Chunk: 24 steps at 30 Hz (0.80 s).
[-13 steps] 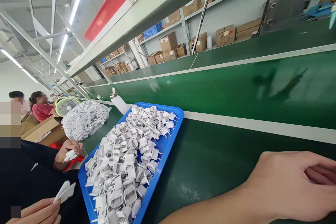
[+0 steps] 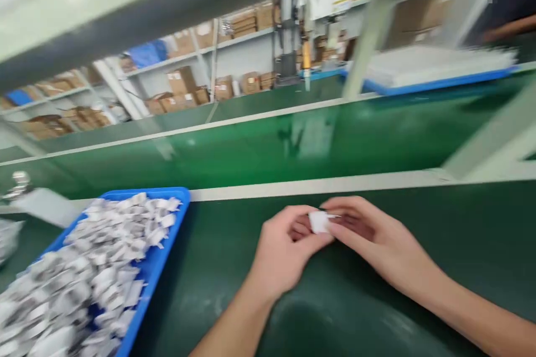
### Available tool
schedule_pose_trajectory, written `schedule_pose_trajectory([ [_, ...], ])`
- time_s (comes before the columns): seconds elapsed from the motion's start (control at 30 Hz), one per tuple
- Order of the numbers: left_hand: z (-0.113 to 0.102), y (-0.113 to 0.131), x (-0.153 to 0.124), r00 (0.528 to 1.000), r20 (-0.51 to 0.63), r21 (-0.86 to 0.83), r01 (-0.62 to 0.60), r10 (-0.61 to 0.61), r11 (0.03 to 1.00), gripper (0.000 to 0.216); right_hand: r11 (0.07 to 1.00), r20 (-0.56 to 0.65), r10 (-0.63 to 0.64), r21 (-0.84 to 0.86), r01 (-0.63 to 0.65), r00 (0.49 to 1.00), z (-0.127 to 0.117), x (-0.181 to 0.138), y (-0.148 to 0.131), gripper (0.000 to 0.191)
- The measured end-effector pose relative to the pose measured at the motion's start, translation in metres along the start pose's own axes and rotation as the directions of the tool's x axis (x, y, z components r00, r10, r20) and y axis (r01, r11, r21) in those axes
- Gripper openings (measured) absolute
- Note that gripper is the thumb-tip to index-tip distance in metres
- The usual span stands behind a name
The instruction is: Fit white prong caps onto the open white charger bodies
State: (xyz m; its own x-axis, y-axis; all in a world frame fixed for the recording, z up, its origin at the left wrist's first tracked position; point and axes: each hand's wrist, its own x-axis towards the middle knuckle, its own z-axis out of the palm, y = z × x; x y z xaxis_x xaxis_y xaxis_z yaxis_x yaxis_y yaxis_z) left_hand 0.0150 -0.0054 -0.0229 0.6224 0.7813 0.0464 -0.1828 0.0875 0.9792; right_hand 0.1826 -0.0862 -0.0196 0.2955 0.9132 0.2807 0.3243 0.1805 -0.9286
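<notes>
A small white plug housing with thin prongs pointing right is held between both hands, over the green tabletop. My left hand grips its left side between thumb and fingers. From the right, my right hand pinches the prong end with thumb and fingertips. Motion blur and the fingers hide the finer detail of the piece. To the left of my hands, a blue tray bears a heap of similar white plug housings.
A white bottle with a metal top stands behind the tray, beside part of a clear plastic bag. A green belt runs behind the pale rail. Farther back are a blue tray with white contents, boxed shelves and a person's arm.
The view has swung to the right, so the tray now appears farther left and the nearby co-worker is out of sight. Both my hands now show, together on a white plug housing.
</notes>
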Motion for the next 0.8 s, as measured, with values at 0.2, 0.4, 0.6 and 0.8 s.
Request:
schedule_pose_trajectory([
  [0.2, -0.004, 0.004, -0.015, 0.998, 0.029, 0.089, 0.048, -0.051, 0.995, 0.037, 0.979, 0.135, 0.052, 0.188, -0.077, 0.989, 0.01, -0.009, -0.007, 0.028],
  [0.4, -0.004, 0.007, -0.019, 0.997, 0.01, 0.136, 0.079, -0.081, 0.988, 0.04, 0.949, 0.133, 0.049, 0.303, -0.088, 0.99, 0.008, -0.012, -0.013, 0.033],
  [0.6, -0.007, 0.005, -0.018, 0.999, 0.006, 0.198, 0.038, -0.04, 0.979, 0.034, 0.944, 0.099, 0.059, 0.318, -0.088, 0.993, 0.008, -0.01, -0.014, 0.026],
  [0.8, -0.005, 0.006, -0.018, 1.0, 0.004, 0.204, 0.025, -0.027, 0.979, 0.034, 0.955, 0.078, 0.076, 0.28, -0.095, 0.994, 0.007, -0.01, -0.01, 0.025],
])
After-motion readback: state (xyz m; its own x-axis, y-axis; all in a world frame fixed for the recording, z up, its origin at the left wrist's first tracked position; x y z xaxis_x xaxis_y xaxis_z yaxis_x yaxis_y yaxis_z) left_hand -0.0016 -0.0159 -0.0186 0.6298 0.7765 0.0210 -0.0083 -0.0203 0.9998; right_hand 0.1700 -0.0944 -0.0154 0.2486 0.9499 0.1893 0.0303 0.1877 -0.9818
